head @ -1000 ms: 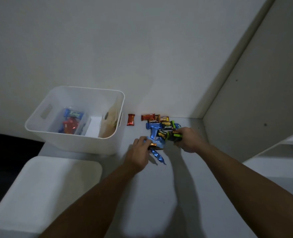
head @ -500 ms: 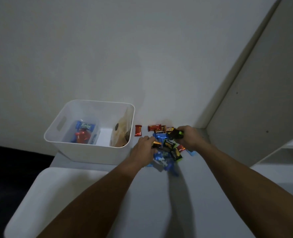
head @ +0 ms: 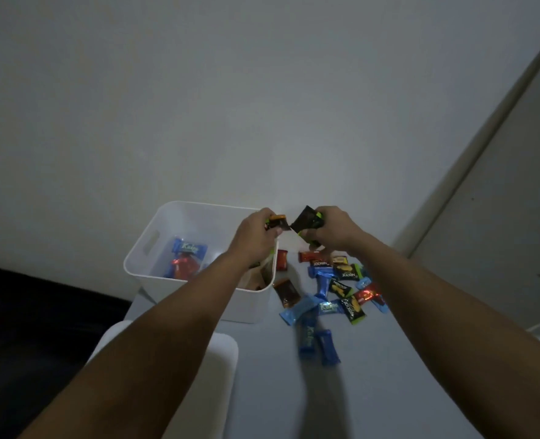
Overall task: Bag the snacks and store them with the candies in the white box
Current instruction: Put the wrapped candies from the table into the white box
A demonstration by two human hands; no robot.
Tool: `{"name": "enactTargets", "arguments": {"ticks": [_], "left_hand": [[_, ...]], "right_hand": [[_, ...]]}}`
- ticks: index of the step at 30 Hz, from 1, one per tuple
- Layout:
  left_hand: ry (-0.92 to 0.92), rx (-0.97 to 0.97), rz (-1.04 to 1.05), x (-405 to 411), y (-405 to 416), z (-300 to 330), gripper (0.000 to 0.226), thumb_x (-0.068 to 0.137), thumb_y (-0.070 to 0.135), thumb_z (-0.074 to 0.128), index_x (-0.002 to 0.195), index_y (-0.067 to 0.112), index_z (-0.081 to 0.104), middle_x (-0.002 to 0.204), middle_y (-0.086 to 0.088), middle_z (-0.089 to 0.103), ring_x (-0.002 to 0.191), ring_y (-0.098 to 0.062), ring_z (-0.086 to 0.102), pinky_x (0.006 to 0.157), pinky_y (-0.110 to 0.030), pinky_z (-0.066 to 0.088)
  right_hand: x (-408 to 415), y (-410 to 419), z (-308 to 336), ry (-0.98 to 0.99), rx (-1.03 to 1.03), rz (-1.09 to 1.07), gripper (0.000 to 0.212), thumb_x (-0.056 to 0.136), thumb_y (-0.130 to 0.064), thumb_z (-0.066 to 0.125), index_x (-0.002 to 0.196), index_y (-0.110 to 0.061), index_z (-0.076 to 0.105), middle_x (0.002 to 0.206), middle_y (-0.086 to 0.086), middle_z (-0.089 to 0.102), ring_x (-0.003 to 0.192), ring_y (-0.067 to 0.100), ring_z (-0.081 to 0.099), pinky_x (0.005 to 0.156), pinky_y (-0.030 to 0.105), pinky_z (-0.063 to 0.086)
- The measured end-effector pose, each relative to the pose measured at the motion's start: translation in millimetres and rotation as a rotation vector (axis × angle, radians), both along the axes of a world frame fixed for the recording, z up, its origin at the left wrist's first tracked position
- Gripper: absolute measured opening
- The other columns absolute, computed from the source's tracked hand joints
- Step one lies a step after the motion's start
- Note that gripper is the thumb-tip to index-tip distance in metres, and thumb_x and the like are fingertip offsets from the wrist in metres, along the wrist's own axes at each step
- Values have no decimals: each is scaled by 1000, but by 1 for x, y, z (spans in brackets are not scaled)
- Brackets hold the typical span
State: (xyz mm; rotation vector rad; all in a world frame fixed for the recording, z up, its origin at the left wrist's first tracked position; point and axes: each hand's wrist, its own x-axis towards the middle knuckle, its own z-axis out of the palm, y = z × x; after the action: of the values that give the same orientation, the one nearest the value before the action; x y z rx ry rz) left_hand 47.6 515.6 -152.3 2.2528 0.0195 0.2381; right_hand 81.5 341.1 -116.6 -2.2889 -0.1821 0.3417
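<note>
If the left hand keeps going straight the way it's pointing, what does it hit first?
Probably the black-and-green packet held by the right hand; the left hand, gripping an orange-edged packet, points right at it, though depth is unclear.

**Clearance and obstructions, tabletop**

White box [head: 199, 299]: top open; left forearm [head: 180, 312] crosses its right rim. Brown bag [head: 256, 277] stands against the inner right wall. Loose snacks [head: 332, 296] crowd the surface just right of the box. Wall [head: 262, 106] closes the far side. White lid [head: 199, 375] lies near the box's front. Bare table [head: 389, 391] lies between the forearms.
</note>
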Motion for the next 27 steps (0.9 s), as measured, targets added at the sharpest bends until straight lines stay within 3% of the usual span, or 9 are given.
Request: {"name": "enactTargets", "arguments": {"ticks": [3, 7, 11, 13, 16, 18, 21, 24, 27], "left_hand": [[38, -26, 119, 3, 37, -1, 17, 89, 16, 64, 104, 8, 62, 97, -8, 63, 86, -22, 55, 72, -26, 37], [111, -115, 242, 6, 75, -15, 16, 87, 15, 64, 100, 6, 62, 101, -17, 66, 95, -33, 61, 78, -36, 45], [204, -226, 317, 11, 97, -33, 17, 87, 15, 63, 100, 3, 61, 102, -23, 65, 98, -38, 61, 82, -40, 47], [234, -282, 348, 14, 101, -40, 21, 90, 15, 61, 106, 1, 60, 107, -22, 64, 98, -35, 60, 77, -34, 42], [297, -367, 365, 18, 101, -46, 34, 99, 24, 46, 120, -1, 56, 120, -22, 61, 96, -27, 53, 79, -28, 37], [384, -462, 380, 22, 102, -52, 48, 103, 36, 31, 132, 1, 49, 133, -18, 53, 113, -32, 52, 93, -34, 41], [503, -493, 417, 29, 103, -60, 64, 101, 50, 19, 142, 4, 38, 145, -14, 43, 132, -35, 40, 113, -45, 31], [515, -450, 456, 33, 101, -58, 64, 103, 45, 19, 138, -4, 42, 143, -20, 45, 131, -35, 42, 110, -39, 30], [467, -401, 431, 35, 97, -54, 63, 101, 48, 25, 125, -1, 56, 132, -19, 57, 120, -35, 52, 105, -38, 39]], "right_hand": [[0, 44, 4, 100, 73, 17, 19, 88, -5, 63, 105, -6, 55, 93, 18, 65, 77, 32, 72, 64, 45, 62], [1, 96, -3, 213, 80, 33, 5, 89, -6, 54, 87, -2, 54, 83, 21, 63, 67, 34, 70, 65, 45, 62], [2, 132, -20, 315, 74, -21, 14, 88, -3, 53, 75, 1, 51, 66, 23, 61, 56, 34, 64, 72, 49, 60], [5, 143, -28, 357, 88, -44, 19, 89, -4, 55, 71, -1, 51, 66, 20, 62, 59, 33, 64, 78, 46, 60], [14, 150, -43, 382, 211, -85, 17, 92, -12, 58, 78, -1, 54, 80, 18, 63, 76, 37, 69, 76, 48, 60], [20, 150, -50, 397, 254, -105, 17, 94, -13, 52, 86, 2, 56, 88, 23, 64, 82, 39, 69, 78, 51, 59], [24, 143, -56, 375, 174, -81, 23, 94, -12, 48, 107, 5, 58, 94, 23, 60, 89, 40, 68, 82, 51, 58], [26, 133, -55, 378, 205, -77, 29, 96, -10, 48, 116, 10, 54, 90, 25, 58, 82, 43, 67, 84, 58, 54], [30, 117, -50, 300, 261, -111, 22, 96, -10, 50, 111, 4, 56, 98, 23, 60, 73, 32, 67, 72, 49, 60]]}}
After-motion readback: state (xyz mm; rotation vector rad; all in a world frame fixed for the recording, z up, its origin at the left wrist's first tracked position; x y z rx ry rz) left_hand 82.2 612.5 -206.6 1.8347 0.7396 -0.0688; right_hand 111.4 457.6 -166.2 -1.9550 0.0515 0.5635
